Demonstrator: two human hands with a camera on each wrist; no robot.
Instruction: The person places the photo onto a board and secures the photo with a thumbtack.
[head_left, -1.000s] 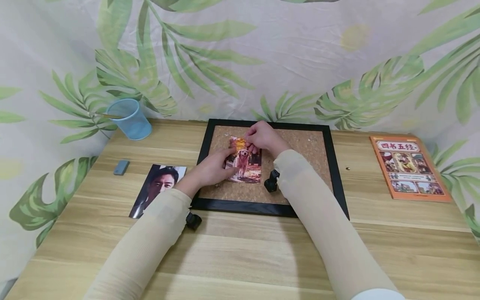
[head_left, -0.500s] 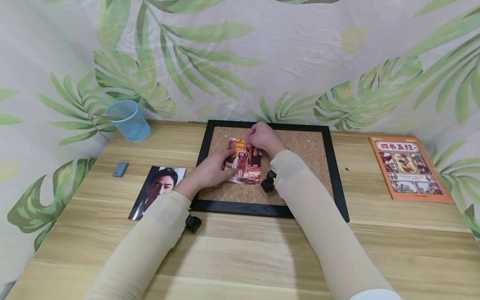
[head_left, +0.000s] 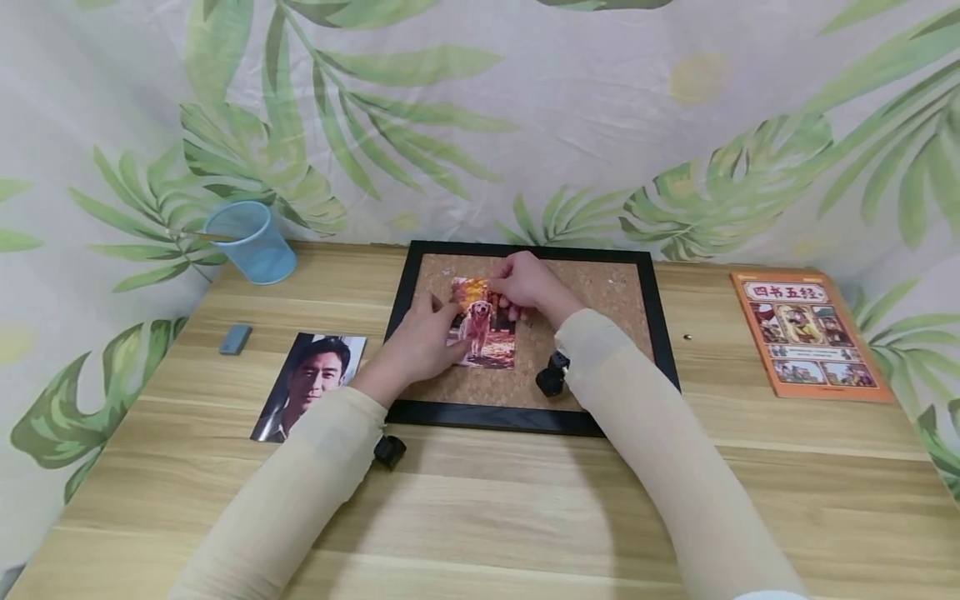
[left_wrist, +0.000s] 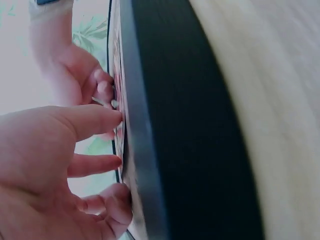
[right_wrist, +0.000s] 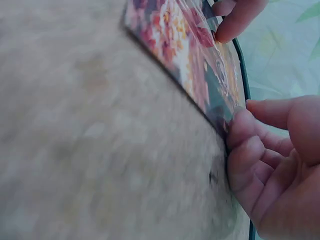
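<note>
Stretching across the foreground, a wood-grain table [head_left: 487,517] holds a black-framed corkboard [head_left: 600,312] with a dog photo [head_left: 491,337] on it. The left hand [head_left: 420,340] touches the photo, fingers extended; the right hand [head_left: 527,283] curls at its upper-right corner, grip unclear. Beyond, a blue cup [head_left: 262,250] stands before leaf-patterned cloth [head_left: 585,100].

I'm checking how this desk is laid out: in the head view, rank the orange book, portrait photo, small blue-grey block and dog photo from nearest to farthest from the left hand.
From the left hand:
1. Dog photo: just right of it.
2. Portrait photo: to its left.
3. Blue-grey block: farther left.
4. Orange book: far right.
</note>
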